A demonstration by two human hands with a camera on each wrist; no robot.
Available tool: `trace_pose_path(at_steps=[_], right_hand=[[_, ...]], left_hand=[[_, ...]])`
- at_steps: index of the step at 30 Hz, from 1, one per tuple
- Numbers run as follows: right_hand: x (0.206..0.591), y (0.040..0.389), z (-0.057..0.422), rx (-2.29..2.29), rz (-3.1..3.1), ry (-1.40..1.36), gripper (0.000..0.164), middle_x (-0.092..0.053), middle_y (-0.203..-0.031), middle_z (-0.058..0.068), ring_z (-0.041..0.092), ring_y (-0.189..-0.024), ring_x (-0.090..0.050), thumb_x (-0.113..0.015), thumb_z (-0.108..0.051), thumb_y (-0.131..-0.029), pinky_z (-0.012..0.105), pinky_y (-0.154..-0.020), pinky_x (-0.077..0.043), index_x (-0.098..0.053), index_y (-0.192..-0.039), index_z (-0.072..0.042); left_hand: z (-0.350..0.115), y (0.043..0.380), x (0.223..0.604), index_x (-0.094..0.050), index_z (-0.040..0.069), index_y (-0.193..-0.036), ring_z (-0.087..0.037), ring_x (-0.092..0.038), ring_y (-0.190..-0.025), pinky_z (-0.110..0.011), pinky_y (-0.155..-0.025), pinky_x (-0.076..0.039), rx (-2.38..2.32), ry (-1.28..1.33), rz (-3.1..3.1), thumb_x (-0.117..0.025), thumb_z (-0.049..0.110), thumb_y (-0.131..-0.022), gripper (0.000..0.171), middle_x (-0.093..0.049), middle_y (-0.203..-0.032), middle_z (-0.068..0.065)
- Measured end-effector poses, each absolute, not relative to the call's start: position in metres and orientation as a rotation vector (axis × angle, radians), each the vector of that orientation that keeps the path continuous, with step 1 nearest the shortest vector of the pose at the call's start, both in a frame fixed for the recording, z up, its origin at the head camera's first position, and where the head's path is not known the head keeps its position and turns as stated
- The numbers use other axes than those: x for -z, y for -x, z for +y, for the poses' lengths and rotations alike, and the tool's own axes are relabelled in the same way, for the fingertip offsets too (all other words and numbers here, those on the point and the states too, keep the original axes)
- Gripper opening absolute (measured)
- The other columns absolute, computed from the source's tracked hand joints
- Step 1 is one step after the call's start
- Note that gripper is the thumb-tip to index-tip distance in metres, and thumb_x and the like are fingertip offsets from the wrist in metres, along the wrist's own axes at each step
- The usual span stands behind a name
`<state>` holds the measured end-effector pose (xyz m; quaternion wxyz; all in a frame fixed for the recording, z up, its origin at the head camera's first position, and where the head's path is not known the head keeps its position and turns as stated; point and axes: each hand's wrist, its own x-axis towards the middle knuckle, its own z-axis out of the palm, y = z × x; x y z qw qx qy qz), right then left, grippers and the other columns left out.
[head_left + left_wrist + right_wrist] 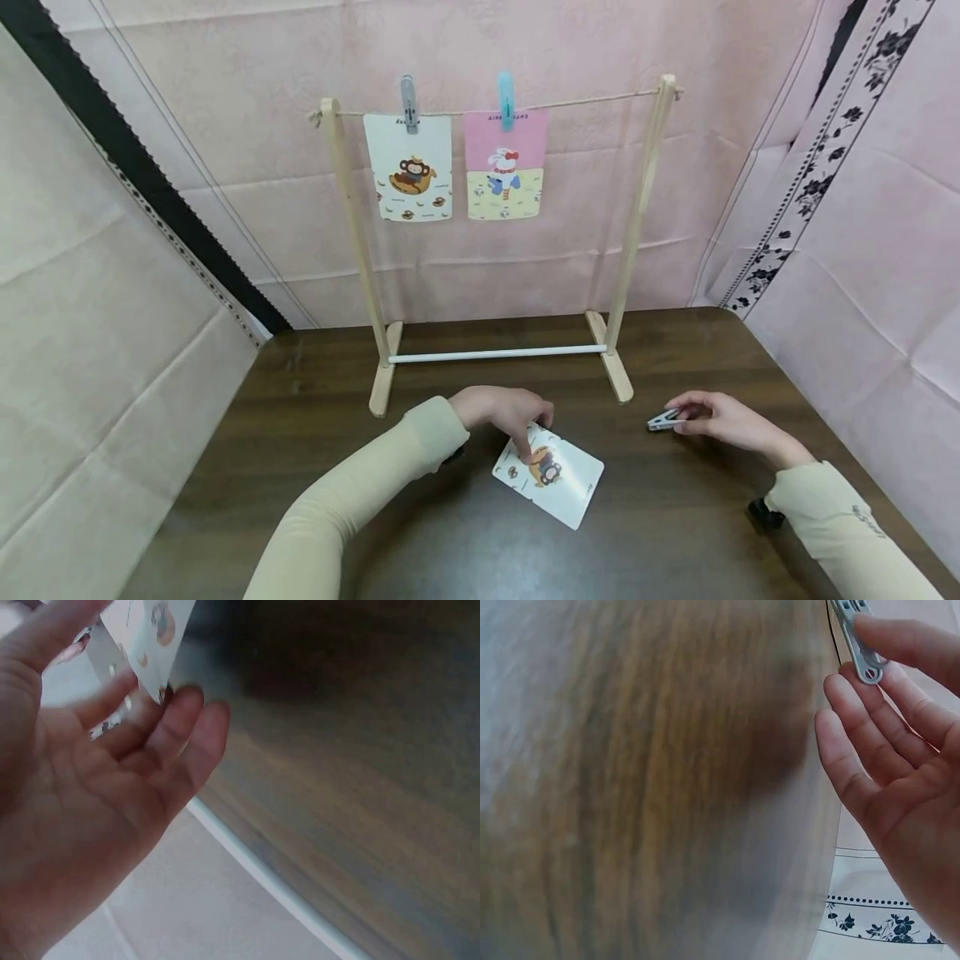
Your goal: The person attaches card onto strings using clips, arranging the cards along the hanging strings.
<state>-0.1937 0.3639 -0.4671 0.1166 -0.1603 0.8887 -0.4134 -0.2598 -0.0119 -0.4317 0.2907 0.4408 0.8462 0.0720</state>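
In the head view my left hand (506, 414) pinches one edge of a white card (567, 483) printed with a small monkey, held low over the table. The left wrist view shows a corner of that card (154, 645) between thumb and fingers. Off to the right, my right hand (723, 423) holds a grey clothespin (663, 421) between thumb and fingertips. That clothespin (859, 645) appears at the top of the right wrist view. Behind the hands, a white monkey card (411, 183) hangs under a grey clothespin (408, 104), beside a pink and yellow card (506, 167) under a blue clothespin (506, 100).
A wooden stand (637, 225) with a string (592, 102) across its top stands at the table's back. A white bar (495, 354) joins its feet. The brown table (315, 467) is bordered by pale cloth (112, 350) at the back and sides.
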Motion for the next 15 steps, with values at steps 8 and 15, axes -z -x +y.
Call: trace_pose_path(at_steps=[8,15], right_hand=[[0.4651,0.1904,0.3621,1.228,2.711,0.395,0.039,-0.069,-0.103,0.007,0.008,-0.091,-0.063,-0.075,-0.019,-0.092,0.024,-0.075,-0.052,-0.064,-0.124,0.001],[0.4617,0.1951,0.3560,1.262,2.770,0.346,0.035,-0.069,-0.104,0.011,0.010,-0.090,-0.066,-0.076,-0.018,-0.091,0.024,-0.076,-0.052,-0.065,-0.121,-0.002]], left_hand=[[-0.0140,0.2592,0.4269,-0.064,0.021,-0.099,-0.010,-0.057,-0.086,-0.026,-0.074,-0.046,-0.214,-1.173,2.134,-0.085,0.023,-0.082,0.027,-0.064,-0.093,0.009],[-0.0196,0.2624,0.4227,-0.066,0.019,-0.102,-0.010,-0.056,-0.088,-0.024,-0.076,-0.045,-0.244,-1.227,2.152,-0.078,0.020,-0.088,0.018,-0.064,-0.096,0.008]])
